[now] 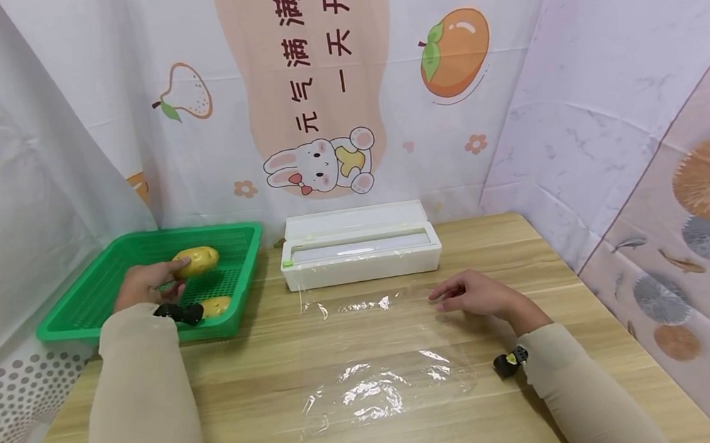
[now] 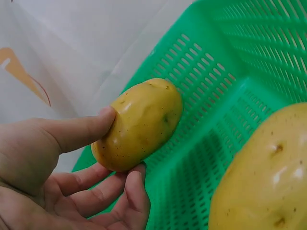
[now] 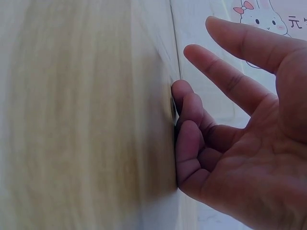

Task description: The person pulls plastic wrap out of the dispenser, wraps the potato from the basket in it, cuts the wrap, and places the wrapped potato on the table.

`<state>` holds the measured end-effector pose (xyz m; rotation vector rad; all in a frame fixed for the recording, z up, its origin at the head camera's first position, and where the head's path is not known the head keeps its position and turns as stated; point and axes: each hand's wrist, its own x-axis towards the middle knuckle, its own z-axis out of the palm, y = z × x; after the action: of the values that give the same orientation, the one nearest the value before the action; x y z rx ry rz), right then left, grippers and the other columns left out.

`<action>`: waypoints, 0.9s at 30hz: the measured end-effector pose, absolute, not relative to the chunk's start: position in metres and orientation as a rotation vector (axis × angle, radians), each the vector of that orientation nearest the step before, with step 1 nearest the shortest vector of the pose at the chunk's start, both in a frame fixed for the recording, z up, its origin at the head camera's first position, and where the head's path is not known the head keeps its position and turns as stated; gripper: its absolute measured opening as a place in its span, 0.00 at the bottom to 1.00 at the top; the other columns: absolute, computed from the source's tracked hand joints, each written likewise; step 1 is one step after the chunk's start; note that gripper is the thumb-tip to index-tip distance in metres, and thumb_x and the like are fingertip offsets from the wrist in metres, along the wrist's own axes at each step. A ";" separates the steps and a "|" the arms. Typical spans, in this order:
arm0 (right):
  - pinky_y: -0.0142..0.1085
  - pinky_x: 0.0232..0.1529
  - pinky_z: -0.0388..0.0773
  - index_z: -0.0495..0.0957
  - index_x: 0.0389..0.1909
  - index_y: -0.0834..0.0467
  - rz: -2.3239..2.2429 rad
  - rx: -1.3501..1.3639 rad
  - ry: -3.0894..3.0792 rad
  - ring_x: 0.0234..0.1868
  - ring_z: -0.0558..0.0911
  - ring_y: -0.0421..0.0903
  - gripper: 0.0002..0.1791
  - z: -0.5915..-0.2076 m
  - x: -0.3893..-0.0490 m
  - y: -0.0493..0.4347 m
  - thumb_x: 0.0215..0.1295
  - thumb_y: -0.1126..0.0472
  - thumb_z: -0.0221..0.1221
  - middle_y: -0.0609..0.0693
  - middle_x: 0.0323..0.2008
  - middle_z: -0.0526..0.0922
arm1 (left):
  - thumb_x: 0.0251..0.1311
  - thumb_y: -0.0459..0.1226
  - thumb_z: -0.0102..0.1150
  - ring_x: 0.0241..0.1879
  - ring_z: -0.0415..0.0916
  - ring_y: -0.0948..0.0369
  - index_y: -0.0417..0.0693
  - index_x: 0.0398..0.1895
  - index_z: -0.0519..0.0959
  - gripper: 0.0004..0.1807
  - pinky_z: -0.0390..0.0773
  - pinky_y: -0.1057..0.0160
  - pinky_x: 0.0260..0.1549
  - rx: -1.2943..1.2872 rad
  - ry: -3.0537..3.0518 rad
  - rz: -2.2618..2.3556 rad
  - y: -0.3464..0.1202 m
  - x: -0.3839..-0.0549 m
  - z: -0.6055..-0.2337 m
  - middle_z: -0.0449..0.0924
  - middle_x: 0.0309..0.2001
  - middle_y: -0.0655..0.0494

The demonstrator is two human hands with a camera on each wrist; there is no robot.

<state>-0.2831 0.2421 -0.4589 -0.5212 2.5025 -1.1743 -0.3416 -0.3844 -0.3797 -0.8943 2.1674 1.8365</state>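
Note:
My left hand (image 1: 145,281) pinches a yellow potato (image 1: 197,262) between thumb and fingers, above the green basket (image 1: 246,278). In the left wrist view the potato's outer end points away from the palm. A second potato (image 2: 271,177) lies in the basket below, partly hidden by my wrist in the head view. My right hand (image 1: 474,295) rests on the table at the right edge of a clear sheet of plastic wrap (image 1: 378,390). It holds nothing; thumb and index finger are extended, the other fingers loosely bent against the tabletop in the right wrist view.
Behind the wrap stands a white plastic wrap dispenser (image 1: 360,271) with its lid raised and a roll inside. The wrap stretches from it toward the front of the wooden table (image 1: 251,410). Printed cloth (image 1: 195,158) hangs behind and at both sides.

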 end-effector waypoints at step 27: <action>0.41 0.54 0.74 0.87 0.53 0.55 -1.180 -0.506 2.497 0.56 0.79 0.47 0.16 -0.461 -0.284 0.243 0.66 0.55 0.69 0.49 0.55 0.87 | 0.43 0.40 0.85 0.40 0.89 0.64 0.54 0.67 0.72 0.45 0.84 0.64 0.51 -0.708 2.013 2.445 -0.341 -0.308 -0.335 0.85 0.38 0.64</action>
<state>-0.2838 0.2428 -0.4606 -0.5058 2.4968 -1.1798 -0.3079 -0.3407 -0.3346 -0.7084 2.0129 2.4448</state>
